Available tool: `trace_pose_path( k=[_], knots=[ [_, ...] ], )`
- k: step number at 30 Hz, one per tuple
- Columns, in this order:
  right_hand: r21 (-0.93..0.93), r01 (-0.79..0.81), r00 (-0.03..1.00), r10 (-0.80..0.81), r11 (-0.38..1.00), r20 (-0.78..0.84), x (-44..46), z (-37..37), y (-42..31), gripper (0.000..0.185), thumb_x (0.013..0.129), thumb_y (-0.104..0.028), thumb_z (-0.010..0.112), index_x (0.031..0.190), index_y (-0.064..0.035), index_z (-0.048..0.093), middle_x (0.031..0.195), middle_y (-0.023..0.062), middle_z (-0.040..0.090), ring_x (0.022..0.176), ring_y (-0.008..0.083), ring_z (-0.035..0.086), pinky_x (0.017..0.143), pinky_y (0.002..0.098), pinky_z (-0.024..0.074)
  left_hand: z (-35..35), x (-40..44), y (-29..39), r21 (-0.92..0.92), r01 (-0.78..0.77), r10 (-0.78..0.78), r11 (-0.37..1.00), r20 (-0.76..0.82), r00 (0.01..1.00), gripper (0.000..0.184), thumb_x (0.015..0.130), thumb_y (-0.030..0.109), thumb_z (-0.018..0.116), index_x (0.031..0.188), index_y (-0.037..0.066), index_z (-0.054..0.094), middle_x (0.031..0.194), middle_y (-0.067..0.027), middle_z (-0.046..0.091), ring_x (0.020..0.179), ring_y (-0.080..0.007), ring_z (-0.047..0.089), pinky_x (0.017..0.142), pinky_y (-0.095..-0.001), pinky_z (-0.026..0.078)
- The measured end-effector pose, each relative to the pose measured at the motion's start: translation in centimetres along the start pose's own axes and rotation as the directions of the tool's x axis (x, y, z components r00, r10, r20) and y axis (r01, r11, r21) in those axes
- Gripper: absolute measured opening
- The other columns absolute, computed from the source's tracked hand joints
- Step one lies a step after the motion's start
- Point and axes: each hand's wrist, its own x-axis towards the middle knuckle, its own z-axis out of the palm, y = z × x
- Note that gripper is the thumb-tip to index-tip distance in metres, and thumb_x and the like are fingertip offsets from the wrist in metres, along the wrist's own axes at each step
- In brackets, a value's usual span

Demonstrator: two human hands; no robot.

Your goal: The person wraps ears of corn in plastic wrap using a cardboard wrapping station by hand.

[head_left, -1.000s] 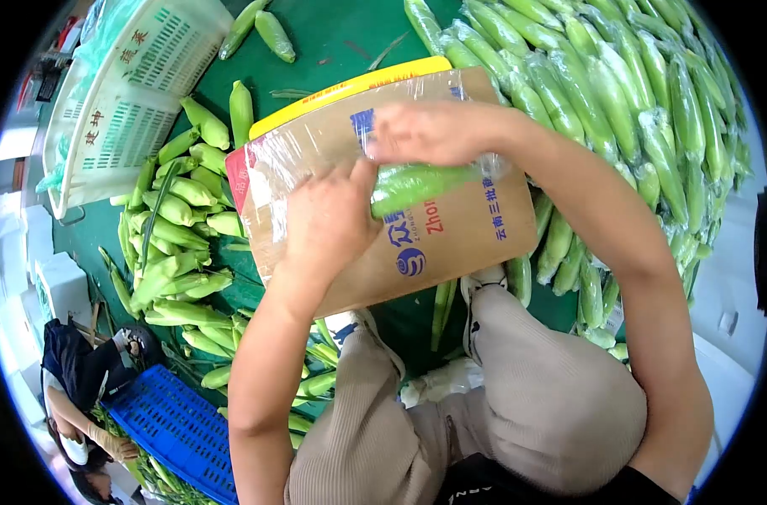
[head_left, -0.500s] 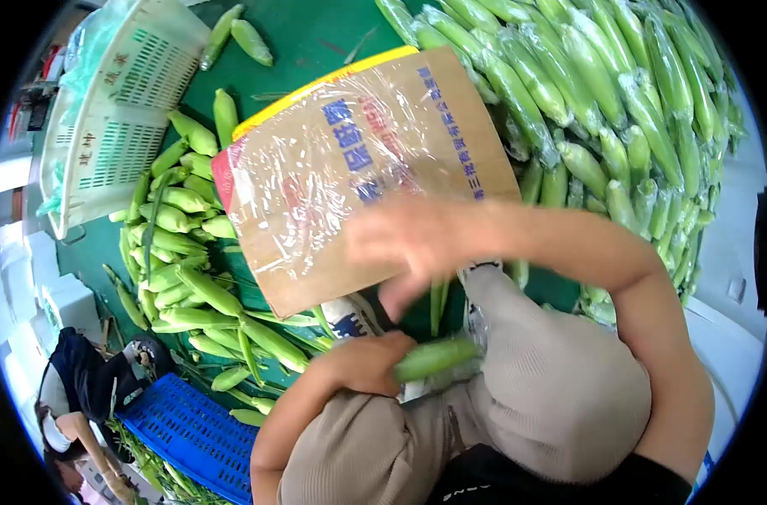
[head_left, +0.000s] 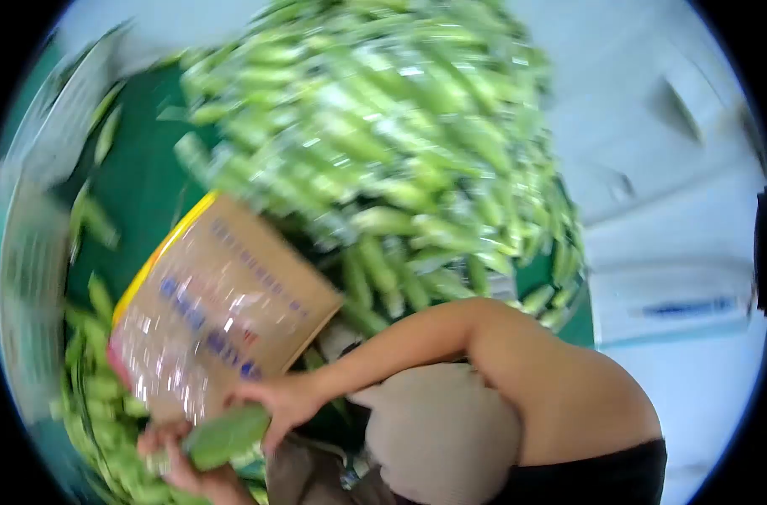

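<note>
A green ear of corn in its husk [head_left: 225, 438] lies between my two hands, low in the view. My left hand [head_left: 177, 459] is closed around its left end. At its other end is my right hand [head_left: 284, 406], thumb on the near side and fingers on the far side, gripping it. Just beyond my hands is a brown cardboard sheet [head_left: 232, 286] with blue print and a yellow edge, covered by shiny clear plastic film [head_left: 169, 345]. Motion blur smears the fingers' details.
A large heap of plastic-wrapped corn [head_left: 400, 143] spreads beyond the cardboard. Unwrapped corn [head_left: 106, 412] is piled at the left, near a pale slatted crate [head_left: 34, 278]. A green ground covering [head_left: 148, 177] shows between them. White surfaces [head_left: 653, 210] stand at the right.
The view has swung right, bringing the wrapped heap to the middle. My right hand has come off the cardboard onto an ear of corn. My left hand still grips corn.
</note>
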Motion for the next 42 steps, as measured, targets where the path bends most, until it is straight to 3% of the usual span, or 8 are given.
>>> trace_pose_path(
  k=[5, 12, 16, 19, 23, 32, 36, 42],
  knots=[
    [0.162, -0.782, 0.589, 0.629, 0.602, 0.507, -3.5, -4.0, -2.8, 0.06, 0.079, -0.018, 0.086, 0.129, -0.0072, 0.053, 0.083, 0.0024, 0.062, 0.07, 0.0141, 0.057, 0.06, 0.0323, 0.0477, -0.3, 0.3, -3.1, 0.412, -0.042, -0.045, 0.91, 0.201, 0.979, 0.046, 0.091, 0.027, 0.067, 0.127, 0.0, 0.059, 0.122, -0.0078, 0.063, 0.119, -0.0221, 0.058, 0.104, -0.0346, 0.044],
    [0.805, 0.416, 0.854, 0.121, 0.424, -0.505, -9.1, -33.7, -10.7, 0.032, 0.105, -0.025, 0.054, 0.128, -0.0043, 0.054, 0.115, 0.0075, 0.054, 0.098, 0.0202, 0.049, 0.087, 0.0359, 0.0427, -27.0, 5.8, -9.9, 0.759, 0.646, 0.646, 0.076, -0.531, 0.548, 0.076, 0.074, 0.034, 0.09, 0.132, -0.002, 0.057, 0.123, -0.0215, 0.063, 0.117, -0.0386, 0.059, 0.108, -0.0462, 0.044],
    [0.563, 0.264, 0.963, -0.187, 0.784, -0.192, -12.8, -53.9, -17.2, 0.059, 0.113, -0.037, 0.035, 0.155, 0.0042, 0.035, 0.163, 0.0193, 0.038, 0.148, 0.0308, 0.039, 0.125, 0.0463, 0.03, -36.4, 4.4, -10.3, 0.747, 0.664, 0.254, 0.026, -0.648, 0.718, 0.086, 0.065, 0.036, 0.092, 0.134, -0.001, 0.056, 0.132, -0.0269, 0.06, 0.122, -0.0434, 0.058, 0.106, -0.0504, 0.046],
    [-0.191, -0.219, 0.764, 0.046, 0.957, -0.643, -5.1, -32.6, -12.7, 0.046, 0.095, -0.021, 0.061, 0.137, -0.0045, 0.054, 0.141, 0.0106, 0.054, 0.129, 0.0258, 0.051, 0.11, 0.0404, 0.0416, -28.1, 4.7, -6.2, 0.759, 0.268, 0.338, 0.594, -0.537, 0.773, 0.074, 0.077, 0.016, 0.086, 0.138, -0.007, 0.052, 0.126, -0.02, 0.062, 0.109, -0.0328, 0.06, 0.096, -0.0444, 0.051],
    [-0.936, -0.02, 0.979, 0.197, 0.35, 0.053, -3.3, -20.2, -5.7, 0.071, 0.08, -0.033, 0.083, 0.147, -0.0271, 0.059, 0.099, 0.005, 0.058, 0.09, 0.0252, 0.054, 0.09, 0.0371, 0.0442, -11.1, 4.9, 0.6, 0.843, -0.121, 0.316, 0.525, -0.061, 0.947, 0.061, 0.08, 0.0, 0.079, 0.135, -0.001, 0.054, 0.124, -0.0111, 0.061, 0.105, -0.0209, 0.061, 0.093, -0.0359, 0.051],
    [-0.968, 0.163, 0.98, -0.143, 0.189, 0.137, -1.3, -17.1, -0.2, 0.027, 0.091, -0.023, 0.07, 0.118, -0.0233, 0.071, 0.082, -0.0009, 0.056, 0.083, 0.0188, 0.057, 0.079, 0.0364, 0.0439, 4.8, 8.7, -3.6, 0.799, -0.601, -0.074, -0.008, 0.599, 0.797, 0.064, 0.077, 0.025, 0.08, 0.139, 0.027, 0.063, 0.111, -0.0056, 0.066, 0.1, -0.0313, 0.064, 0.087, -0.0418, 0.055],
    [-0.26, -0.152, 0.692, -0.086, 0.953, -0.717, -0.5, -16.2, -2.1, 0.012, 0.098, -0.007, 0.061, 0.109, -0.0072, 0.066, 0.104, 0.0118, 0.069, 0.094, 0.0261, 0.068, 0.089, 0.0407, 0.0547, 4.7, 9.6, -2.4, 0.799, -0.599, -0.175, 0.049, 0.597, 0.783, 0.064, 0.075, 0.023, 0.08, 0.137, 0.026, 0.064, 0.11, -0.0058, 0.067, 0.101, -0.0321, 0.064, 0.089, -0.0433, 0.054],
    [-0.939, 0.063, 0.953, -0.3, 0.339, -0.045, 8.4, -12.5, -1.1, 0.047, 0.088, -0.025, 0.079, 0.129, -0.0103, 0.06, 0.111, 0.0091, 0.064, 0.107, 0.0301, 0.064, 0.094, 0.0437, 0.0516, 4.4, 11.8, -3.1, 0.798, -0.586, -0.196, 0.142, 0.603, 0.773, 0.069, 0.073, 0.019, 0.078, 0.139, 0.014, 0.059, 0.125, -0.0151, 0.062, 0.109, -0.0378, 0.061, 0.096, -0.0446, 0.051]
  ],
)
